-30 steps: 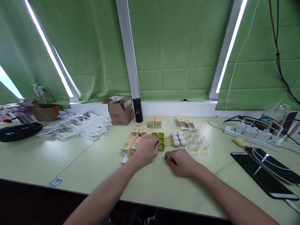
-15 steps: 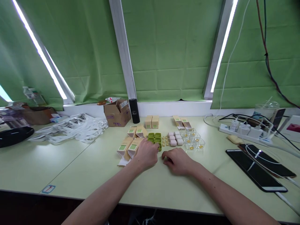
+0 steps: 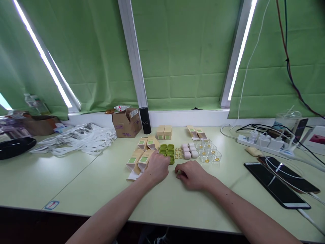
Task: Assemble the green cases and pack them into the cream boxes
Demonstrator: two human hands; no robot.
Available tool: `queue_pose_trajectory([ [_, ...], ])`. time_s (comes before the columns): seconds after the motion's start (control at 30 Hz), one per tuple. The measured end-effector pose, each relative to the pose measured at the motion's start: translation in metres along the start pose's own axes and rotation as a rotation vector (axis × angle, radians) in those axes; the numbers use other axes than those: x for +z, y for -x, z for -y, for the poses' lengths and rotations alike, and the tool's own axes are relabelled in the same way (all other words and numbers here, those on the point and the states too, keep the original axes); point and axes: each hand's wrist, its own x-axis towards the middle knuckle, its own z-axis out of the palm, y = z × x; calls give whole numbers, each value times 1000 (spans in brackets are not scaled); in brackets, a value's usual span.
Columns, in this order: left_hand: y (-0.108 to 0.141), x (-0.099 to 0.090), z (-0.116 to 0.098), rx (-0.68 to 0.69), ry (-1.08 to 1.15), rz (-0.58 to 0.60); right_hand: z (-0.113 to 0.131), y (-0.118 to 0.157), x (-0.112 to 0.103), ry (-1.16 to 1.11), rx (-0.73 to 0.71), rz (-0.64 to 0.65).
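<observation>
My left hand (image 3: 157, 166) is closed beside the green square trays (image 3: 170, 151), its fingertips at their near left side; what it grips, if anything, is hidden. My right hand (image 3: 191, 174) rests on the table with curled fingers, in front of small yellowish pieces (image 3: 178, 153) and pale pink blocks (image 3: 187, 155). Clear cups with yellow centres (image 3: 207, 151) stand to the right of the blocks. Kraft boxes with green labels (image 3: 144, 159) lie left of my left hand, some with open flaps. Two closed boxes (image 3: 164, 132) stand behind the trays, and two open ones (image 3: 197, 133) lie further right.
At the back stand a cardboard box (image 3: 127, 122) and a black cylinder (image 3: 145, 120). White straps (image 3: 78, 139) are piled at the left. On the right are a power strip (image 3: 264, 145), cables and two phones, one a dark phone (image 3: 275, 184).
My left hand has shifted very slightly left, showing a little more of the nearest green tray. My right hand looks unchanged.
</observation>
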Motion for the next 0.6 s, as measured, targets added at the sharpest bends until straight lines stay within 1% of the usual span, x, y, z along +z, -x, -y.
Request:
queue_pose_trajectory([
  [0.07, 1, 0, 0, 18, -12, -32, -3, -1, 2, -10, 15, -50],
  [0.17, 4, 3, 0, 63, -17, -143, -11, -5, 5, -31, 77, -219],
  [0.27, 5, 8, 1, 139, -29, -347, -19, -7, 5, -94, 109, -412],
  [0.33, 5, 10, 1, 202, -36, -502, -20, -7, 5, -167, 97, -487],
  [0.43, 5, 11, -1, 277, -34, -680, -18, -8, 6, -266, 72, -517],
  [0.5, 5, 9, -3, 305, -28, -744, -16, -8, 7, -323, 63, -521],
  [0.6, 7, 6, -6, 338, -3, -798, -13, -10, 7, -442, 69, -541],
])
